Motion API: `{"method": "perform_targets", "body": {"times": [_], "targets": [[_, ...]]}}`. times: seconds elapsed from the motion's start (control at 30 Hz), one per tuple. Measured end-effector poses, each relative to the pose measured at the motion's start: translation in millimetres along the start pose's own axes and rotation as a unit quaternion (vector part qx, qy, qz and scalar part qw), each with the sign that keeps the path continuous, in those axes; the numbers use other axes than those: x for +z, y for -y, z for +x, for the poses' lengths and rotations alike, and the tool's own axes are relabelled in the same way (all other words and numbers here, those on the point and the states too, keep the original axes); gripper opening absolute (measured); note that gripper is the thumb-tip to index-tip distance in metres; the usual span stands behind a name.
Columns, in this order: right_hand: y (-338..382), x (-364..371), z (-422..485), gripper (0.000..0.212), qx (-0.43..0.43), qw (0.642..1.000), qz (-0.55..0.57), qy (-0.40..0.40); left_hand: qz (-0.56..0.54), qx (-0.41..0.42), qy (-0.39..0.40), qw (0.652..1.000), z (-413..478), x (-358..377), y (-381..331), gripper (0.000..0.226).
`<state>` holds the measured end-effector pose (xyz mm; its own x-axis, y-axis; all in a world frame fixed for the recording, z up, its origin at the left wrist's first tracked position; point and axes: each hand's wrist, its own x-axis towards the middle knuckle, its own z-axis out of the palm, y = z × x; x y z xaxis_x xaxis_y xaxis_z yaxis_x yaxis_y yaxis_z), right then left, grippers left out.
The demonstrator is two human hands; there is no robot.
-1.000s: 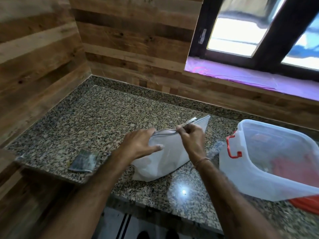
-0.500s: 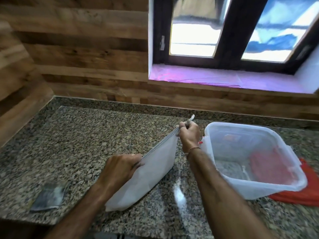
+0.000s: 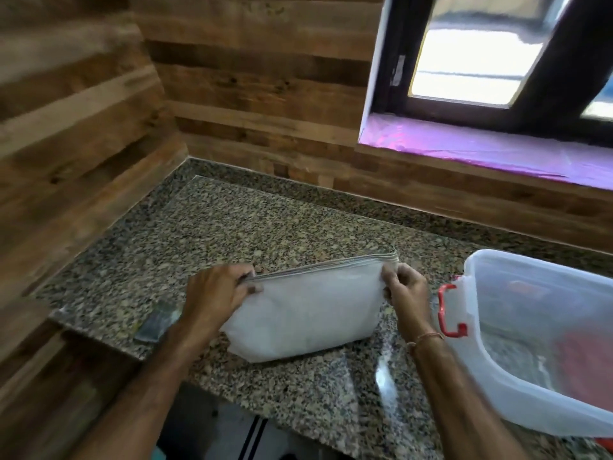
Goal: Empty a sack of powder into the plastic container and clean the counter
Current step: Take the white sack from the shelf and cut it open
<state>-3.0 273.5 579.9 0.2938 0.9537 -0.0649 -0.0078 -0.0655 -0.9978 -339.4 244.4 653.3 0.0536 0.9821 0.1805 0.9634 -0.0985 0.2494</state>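
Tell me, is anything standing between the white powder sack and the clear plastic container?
Nothing visible does. Only bare speckled granite counter separates the white powder sack from the clear plastic container with the red latch. The right hand grips the sack's top corner on that side.

Counter [image 3: 265,234]: speckled granite, polished and glossy. Sack [image 3: 308,313]: white, translucent, matt plastic. Container [image 3: 517,293]: clear smooth plastic with red plastic latch [image 3: 448,310]; walls [image 3: 258,81]: wood-grain planks.

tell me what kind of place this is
Probably a home kitchen: a speckled granite counter set in a wood-panelled corner, a window above it, and a clear plastic container beside a white sack.
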Motion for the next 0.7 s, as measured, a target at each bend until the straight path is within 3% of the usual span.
{"method": "perform_targets", "body": {"times": [0.07,0.13,0.23,0.3,0.37,0.4,0.47,0.57,0.7], "targets": [[0,-1,-6,0.021,0.012,1.000,0.019,-0.002,-0.099,-0.056,0.037,0.993,-7,4,25,0.028],[-2,-7,-12,0.012,0.039,0.998,0.022,0.033,-0.250,-0.124,0.076,0.957,-22,10,49,0.024],[-1,-15,-20,0.009,0.066,0.995,0.002,0.078,-0.426,-0.232,0.065,0.872,-45,24,66,0.064],[-1,-14,-23,0.014,0.073,0.994,-0.016,0.082,-0.479,-0.246,0.042,0.842,-56,39,66,0.071],[-3,-12,-23,0.009,0.078,0.993,-0.049,0.069,-0.478,-0.251,0.014,0.842,-60,47,57,0.035],[-3,-11,-21,0.006,0.075,0.994,-0.060,0.054,-0.458,-0.257,-0.009,0.851,-60,50,53,0.028],[-5,-8,-20,0.009,0.067,0.994,-0.089,0.018,-0.421,-0.259,-0.049,0.868,-57,50,44,0.039],[-6,-4,-18,0.023,0.070,0.990,-0.121,-0.012,-0.431,-0.239,-0.078,0.867,-56,49,42,0.019],[0,-7,-19,0.033,0.223,0.971,-0.043,0.079,-0.464,-0.216,0.010,0.859,-67,54,59,0.033]]}}
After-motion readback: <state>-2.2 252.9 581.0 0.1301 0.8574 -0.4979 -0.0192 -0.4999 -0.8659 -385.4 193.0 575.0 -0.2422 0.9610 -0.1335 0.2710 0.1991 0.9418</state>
